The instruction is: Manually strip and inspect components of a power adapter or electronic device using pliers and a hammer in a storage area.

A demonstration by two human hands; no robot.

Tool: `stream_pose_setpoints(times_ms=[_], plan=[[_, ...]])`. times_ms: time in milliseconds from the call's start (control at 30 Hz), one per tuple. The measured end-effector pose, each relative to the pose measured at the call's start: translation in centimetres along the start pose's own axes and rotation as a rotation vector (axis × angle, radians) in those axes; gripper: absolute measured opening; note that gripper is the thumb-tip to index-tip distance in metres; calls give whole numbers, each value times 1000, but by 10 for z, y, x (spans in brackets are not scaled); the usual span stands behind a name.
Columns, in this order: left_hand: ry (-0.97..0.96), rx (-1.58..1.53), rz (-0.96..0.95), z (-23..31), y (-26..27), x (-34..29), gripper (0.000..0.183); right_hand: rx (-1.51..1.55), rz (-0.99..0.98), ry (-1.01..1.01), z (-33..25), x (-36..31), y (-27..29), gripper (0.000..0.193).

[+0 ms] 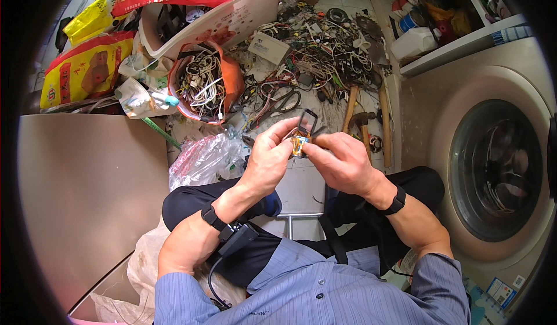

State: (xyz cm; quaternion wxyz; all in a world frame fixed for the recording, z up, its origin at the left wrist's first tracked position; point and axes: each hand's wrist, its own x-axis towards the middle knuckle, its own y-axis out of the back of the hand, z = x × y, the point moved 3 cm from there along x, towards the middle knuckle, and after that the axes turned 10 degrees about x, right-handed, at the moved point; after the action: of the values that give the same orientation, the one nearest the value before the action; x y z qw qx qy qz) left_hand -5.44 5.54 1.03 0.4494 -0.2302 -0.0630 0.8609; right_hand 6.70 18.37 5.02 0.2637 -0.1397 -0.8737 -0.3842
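Observation:
Over my lap, both hands meet at a small opened electronic device [300, 145] with gold and bluish inner parts. A black rectangular frame [308, 120] stands up from its far end. My left hand [266, 154] is closed, pinching the device from the left between thumb and fingers. My right hand [346, 161] is closed too, its thumb and forefinger pressed on the device's right side; the other fingers are curled. A thin dark piece beside the right fingers is too small to make out.
Ahead lie a heap of tangled cables [325, 52], scissors [284, 103] and several hammers, one with a wooden handle [384, 119]. An orange bag [232, 78] of cables and clear plastic bag [212, 160] are left of them. A washing machine [426, 107] stands right.

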Motion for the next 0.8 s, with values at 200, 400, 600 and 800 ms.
stream_pose_setpoints(times_ms=[200,400,600,800], plan=[[77,-142,-50,5,-5,-3,42,307,255,-456,15,3,21,26],[99,-240,-93,1,-4,-1,42,464,186,-634,25,0,17,36],[171,-377,-118,13,-10,0,37,407,169,-632,23,1,18,39],[209,-197,-104,3,-7,1,38,293,102,-571,26,-2,16,30]])
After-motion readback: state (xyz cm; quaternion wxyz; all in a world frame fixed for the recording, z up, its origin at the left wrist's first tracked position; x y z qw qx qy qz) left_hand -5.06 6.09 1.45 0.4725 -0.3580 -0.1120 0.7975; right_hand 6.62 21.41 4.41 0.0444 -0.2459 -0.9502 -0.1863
